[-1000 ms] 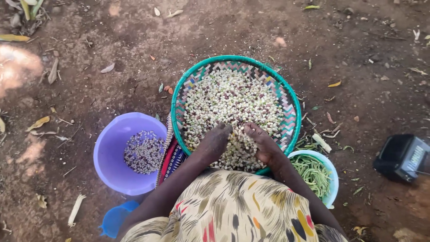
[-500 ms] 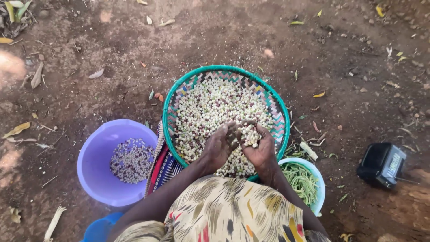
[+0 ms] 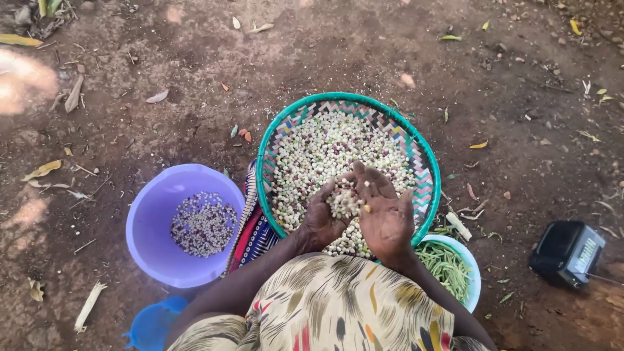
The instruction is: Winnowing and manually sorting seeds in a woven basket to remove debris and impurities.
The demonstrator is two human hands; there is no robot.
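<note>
Three containers on bare dirt ground (image 3: 338,52), listed left to right.

1. Purple plastic bucket (image 3: 151,221): far left, upright, open top. Shallow layer of mixed pale and dark beans in bucket (image 3: 203,223) across the bottom. Blue plastic object (image 3: 153,323) just below it, cut off at the lower edge, kind not clear.

2. Striped cloth (image 3: 250,227): wedged between bucket and basket, partly under the basket edge.

3. Woven basket (image 3: 286,130): centre, round, teal rim, zigzag-patterned wall. Filled with shelled beans (image 3: 325,149), mostly pale with some purple ones, spread over most of the floor.

4. Left hand (image 3: 322,218): over the near part of the basket, palm up and cupped, fingers half curled. Small heap of beans cradled in the palm; loose hold, not a clenched one.

5. Right hand (image 3: 387,214): directly beside the left, touching it at the heap. Fingers spread and slightly bent, resting on or just over the cupped beans. Nothing pinched that can be made out; contact with single beans too small to tell.

6. White bowl (image 3: 473,273): lower right, tucked against and partly under the basket rim. Green pods (image 3: 445,263) inside.

7. Dark boxy device (image 3: 567,252): far right, on the ground, well apart from the basket.

Patterned dress (image 3: 325,312) at the bottom edge, below both forearms. Dry leaves and husk scraps scattered all around.
</note>
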